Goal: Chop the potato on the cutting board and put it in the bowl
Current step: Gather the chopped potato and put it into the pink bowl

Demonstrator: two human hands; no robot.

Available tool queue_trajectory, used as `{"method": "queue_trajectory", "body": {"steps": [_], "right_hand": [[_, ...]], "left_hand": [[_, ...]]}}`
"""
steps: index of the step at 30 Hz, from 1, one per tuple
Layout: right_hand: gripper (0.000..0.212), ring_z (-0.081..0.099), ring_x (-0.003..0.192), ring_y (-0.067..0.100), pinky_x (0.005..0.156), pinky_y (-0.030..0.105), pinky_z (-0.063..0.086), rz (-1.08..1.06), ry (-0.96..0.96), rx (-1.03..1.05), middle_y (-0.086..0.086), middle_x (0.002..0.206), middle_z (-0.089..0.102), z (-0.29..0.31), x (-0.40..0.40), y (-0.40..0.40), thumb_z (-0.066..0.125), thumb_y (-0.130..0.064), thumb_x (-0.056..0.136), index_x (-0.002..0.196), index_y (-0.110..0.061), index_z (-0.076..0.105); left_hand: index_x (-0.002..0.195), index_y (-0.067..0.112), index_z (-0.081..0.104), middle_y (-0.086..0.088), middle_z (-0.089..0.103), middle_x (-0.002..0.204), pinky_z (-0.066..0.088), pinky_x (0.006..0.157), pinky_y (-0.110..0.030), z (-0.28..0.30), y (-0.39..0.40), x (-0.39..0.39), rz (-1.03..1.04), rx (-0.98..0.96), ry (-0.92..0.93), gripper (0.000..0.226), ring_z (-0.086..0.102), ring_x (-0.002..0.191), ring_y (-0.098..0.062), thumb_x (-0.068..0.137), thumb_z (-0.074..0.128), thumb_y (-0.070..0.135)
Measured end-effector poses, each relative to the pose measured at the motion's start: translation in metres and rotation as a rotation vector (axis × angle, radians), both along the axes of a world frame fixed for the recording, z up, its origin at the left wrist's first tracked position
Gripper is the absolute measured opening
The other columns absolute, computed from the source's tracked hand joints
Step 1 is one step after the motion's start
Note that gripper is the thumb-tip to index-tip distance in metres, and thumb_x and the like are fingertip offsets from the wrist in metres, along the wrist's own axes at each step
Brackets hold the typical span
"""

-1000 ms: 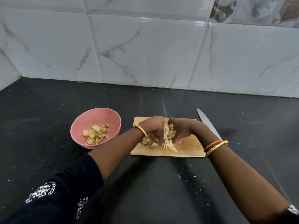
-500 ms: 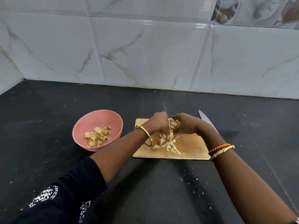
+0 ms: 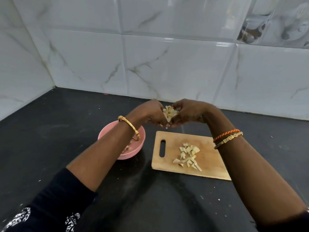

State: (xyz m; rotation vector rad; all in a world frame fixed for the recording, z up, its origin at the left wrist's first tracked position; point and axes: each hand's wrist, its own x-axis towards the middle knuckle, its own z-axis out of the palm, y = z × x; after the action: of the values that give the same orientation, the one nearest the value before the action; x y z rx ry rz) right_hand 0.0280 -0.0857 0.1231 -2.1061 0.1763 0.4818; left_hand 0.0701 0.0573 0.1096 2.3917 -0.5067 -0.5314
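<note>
My left hand (image 3: 151, 113) and my right hand (image 3: 189, 113) are cupped together in the air, holding a heap of chopped potato pieces (image 3: 169, 113) between them, above the far left corner of the wooden cutting board (image 3: 212, 166). A smaller pile of chopped potato (image 3: 188, 155) lies on the middle of the board. The pink bowl (image 3: 107, 136) stands on the counter left of the board, partly hidden by my left forearm; a few potato pieces show inside it.
The black countertop (image 3: 66, 131) runs back to a white marble-tiled wall (image 3: 167, 64) and a side wall at the left. Small crumbs dot the counter. The knife is hidden from view.
Both hands rose from the board with a scoop of potato pieces and shifted left toward the bowl. Some pieces stayed on the board. The camera view moved.
</note>
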Motion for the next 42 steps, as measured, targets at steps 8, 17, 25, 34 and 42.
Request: {"method": "queue_trajectory", "body": {"steps": [8,17,25,34,42], "right_hand": [[0.042,0.065,0.088,0.022,0.077,0.029,0.057,0.288,-0.008,-0.138,0.017,0.111,0.061,-0.011,0.04,0.109,0.062,0.013,0.083,0.124,0.006,0.054],[0.025,0.068,0.099,0.028,0.089,0.038,0.056,0.304,-0.09,-0.362,0.016,0.11,0.068,-0.026,0.054,0.139,0.062,0.002,0.088,0.113,-0.001,0.066],[0.007,0.06,0.086,0.02,0.069,0.028,0.048,0.16,-0.334,-0.44,0.006,0.093,0.062,-0.049,0.043,0.136,0.066,-0.007,0.085,0.086,-0.011,0.061],[0.011,0.055,0.079,0.015,0.057,0.017,0.041,0.129,-0.366,-0.303,0.006,0.093,0.062,-0.051,0.038,0.127,0.057,0.001,0.087,0.089,-0.008,0.063],[0.005,0.062,0.086,0.016,0.075,0.028,0.052,-0.025,-0.333,-0.22,0.001,0.09,0.065,-0.052,0.012,0.077,0.065,-0.014,0.087,0.092,-0.013,0.066]], "left_hand": [[0.116,0.003,0.06,-0.01,0.066,0.104,0.056,0.076,-0.027,0.004,0.101,0.012,0.144,0.228,0.164,0.043,0.064,0.09,-0.02,0.076,0.073,0.002],[0.116,0.003,0.058,-0.012,0.065,0.094,0.057,0.054,-0.02,-0.023,0.127,0.016,0.325,0.072,0.246,0.034,0.067,0.074,-0.016,0.083,0.062,-0.005],[0.085,0.01,0.069,-0.003,0.069,0.084,0.047,0.055,-0.02,-0.04,0.115,0.014,0.288,0.107,-0.049,0.024,0.063,0.073,-0.011,0.066,0.082,0.012],[0.079,0.015,0.069,-0.003,0.071,0.088,0.055,0.085,-0.036,-0.043,0.115,0.023,0.325,0.039,-0.102,0.021,0.068,0.086,-0.016,0.071,0.074,-0.003],[0.112,0.017,0.061,-0.001,0.063,0.105,0.052,0.082,-0.032,-0.034,0.096,-0.005,0.253,-0.144,-0.005,0.035,0.061,0.097,-0.016,0.079,0.069,0.009]]}}
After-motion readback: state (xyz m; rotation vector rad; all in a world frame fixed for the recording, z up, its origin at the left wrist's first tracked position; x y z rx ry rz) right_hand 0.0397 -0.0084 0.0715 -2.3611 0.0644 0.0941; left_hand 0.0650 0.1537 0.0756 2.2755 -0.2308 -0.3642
